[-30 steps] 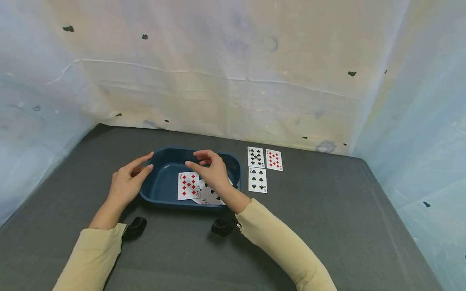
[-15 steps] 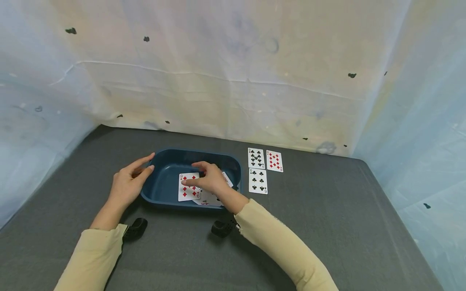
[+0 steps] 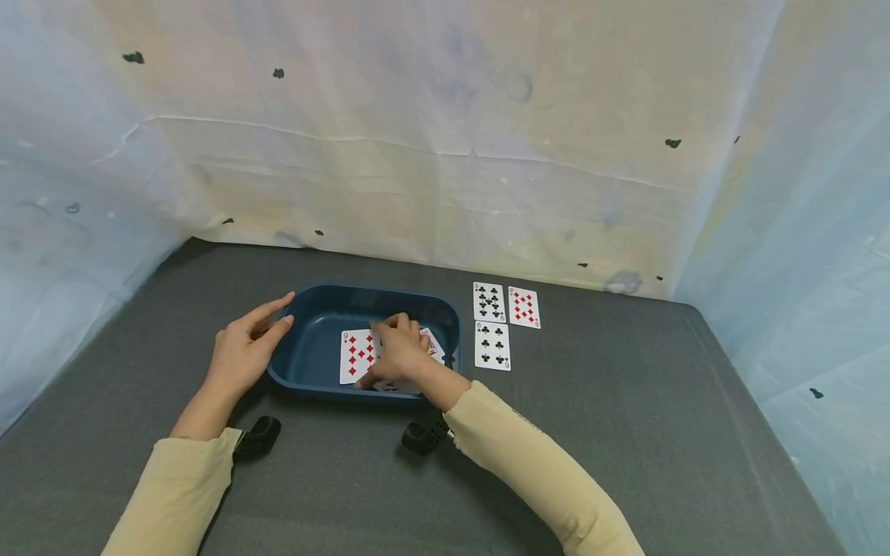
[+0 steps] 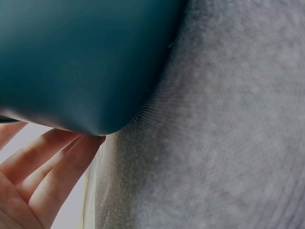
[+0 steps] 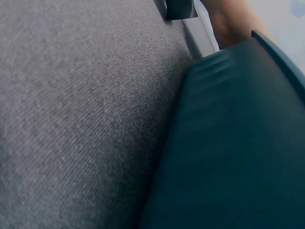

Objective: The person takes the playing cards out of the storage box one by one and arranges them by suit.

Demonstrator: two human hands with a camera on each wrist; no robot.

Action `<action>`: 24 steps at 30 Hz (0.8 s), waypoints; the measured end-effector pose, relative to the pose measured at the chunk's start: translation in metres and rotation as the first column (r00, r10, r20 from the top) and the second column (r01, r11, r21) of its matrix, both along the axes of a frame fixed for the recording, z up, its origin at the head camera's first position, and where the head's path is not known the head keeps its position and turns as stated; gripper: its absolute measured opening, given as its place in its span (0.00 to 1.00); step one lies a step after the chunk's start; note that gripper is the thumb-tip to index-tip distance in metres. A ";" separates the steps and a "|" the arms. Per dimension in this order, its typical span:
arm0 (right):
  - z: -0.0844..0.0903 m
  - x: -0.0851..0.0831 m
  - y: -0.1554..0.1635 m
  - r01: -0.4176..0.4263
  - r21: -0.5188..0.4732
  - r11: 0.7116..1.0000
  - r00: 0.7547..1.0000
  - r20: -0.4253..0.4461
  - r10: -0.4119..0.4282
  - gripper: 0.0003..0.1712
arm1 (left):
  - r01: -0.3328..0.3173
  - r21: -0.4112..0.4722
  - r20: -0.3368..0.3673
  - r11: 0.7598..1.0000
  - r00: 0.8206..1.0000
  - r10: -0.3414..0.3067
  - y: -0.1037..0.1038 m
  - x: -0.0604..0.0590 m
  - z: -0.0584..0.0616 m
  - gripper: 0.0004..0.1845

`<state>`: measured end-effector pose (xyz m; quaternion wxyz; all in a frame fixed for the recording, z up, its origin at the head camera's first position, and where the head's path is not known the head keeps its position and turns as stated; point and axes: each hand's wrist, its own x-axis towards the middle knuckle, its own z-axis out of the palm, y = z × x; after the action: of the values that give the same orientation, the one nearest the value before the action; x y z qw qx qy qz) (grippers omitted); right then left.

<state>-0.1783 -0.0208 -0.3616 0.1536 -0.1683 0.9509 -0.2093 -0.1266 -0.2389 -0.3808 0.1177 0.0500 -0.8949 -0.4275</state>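
Note:
My right hand (image 3: 399, 351) reaches into the dark blue plastic tray (image 3: 320, 287) in the head view. Its thumb is at the near edge of the nine of diamonds card (image 3: 354, 357), its fingers at the far edge, spanning the card's right part. More playing cards (image 3: 395, 387) lie loosely overlapped under this hand, mostly hidden. At the tray's left end my left hand (image 3: 239, 347) touches the rim with extended index finger and thumb. In the left wrist view its straight fingers (image 4: 59, 183) rest against the tray's outer wall (image 4: 95, 71).
Right of the tray, face-up cards lie on the dark grey cloth (image 3: 626, 432): a club card (image 3: 489, 302), a diamond card (image 3: 524, 306) beside it and a six of clubs (image 3: 492, 345) below. A pale hanging sheet (image 3: 445, 177) stands behind the table. Black wrist cameras (image 3: 259, 438) hang under both wrists.
My right hand has lowered into the tray and spread thumb and fingers across the nine of diamonds. The left hand, tray and cards on the table stay in place.

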 end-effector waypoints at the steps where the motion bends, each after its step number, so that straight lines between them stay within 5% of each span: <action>1: 0.000 0.000 0.000 0.001 0.003 1.000 1.000 -0.004 -0.001 0.57 | 0.000 0.000 0.001 1.000 1.000 0.000 0.000 0.000 0.000 0.25; 24: 0.000 -0.003 -0.002 -0.018 -0.003 1.000 1.000 -0.024 0.018 0.47 | 0.001 -0.002 -0.008 1.000 1.000 -0.001 0.000 0.000 -0.001 0.25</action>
<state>-0.1810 -0.0231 -0.3614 0.1440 -0.1794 0.9508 -0.2073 -0.1267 -0.2385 -0.3813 0.1212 0.0479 -0.8950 -0.4266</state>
